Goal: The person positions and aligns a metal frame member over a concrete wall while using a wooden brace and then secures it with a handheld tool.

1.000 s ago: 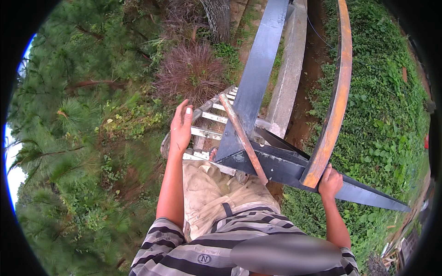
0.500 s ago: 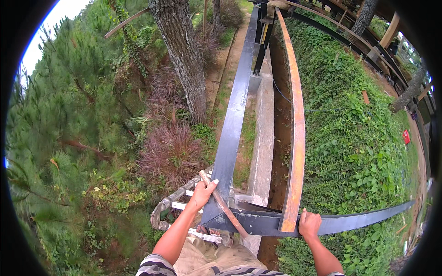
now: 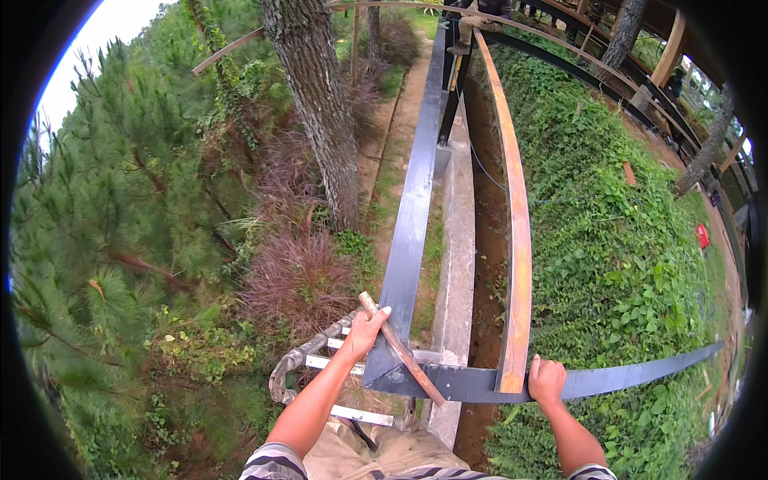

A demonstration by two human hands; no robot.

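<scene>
- 2 hands, both the wearer's. L hand, lower ctr of frame, on upper part of rod, thumb laid over it; fingers mostly hidden, so can't tell if grip is closed round it.
- R hand, lower ctr-right: grip clenched over cross beam, just beside bar's lower end.
- 1 rod, brownish, lower ctr, slanting across the corner where the beams meet.
- 2 dk beams at that corner: cross beam runs to right edge, long beam runs up to top ctr.
- 1 bar, orange-brown, ctr-right, near end resting on cross beam.
- 1 ladder, lower ctr-left, at least 3 pale rungs visible.
- 1 lg trunk, upper ctr-left; 1 concrete ledge, ctr; 1 sm red item, far right.
- 1 co-worker, top ctr, only partly in view.
- Diff vs 1.0 s ago: L hand was raised off rod, now on it; R hand same spot by bar end; view tipped up, so torso mostly gone, co-worker now in.
- Vs 0.5 s ago: approx same pose, rod + beam corner slightly further right in frame.
</scene>
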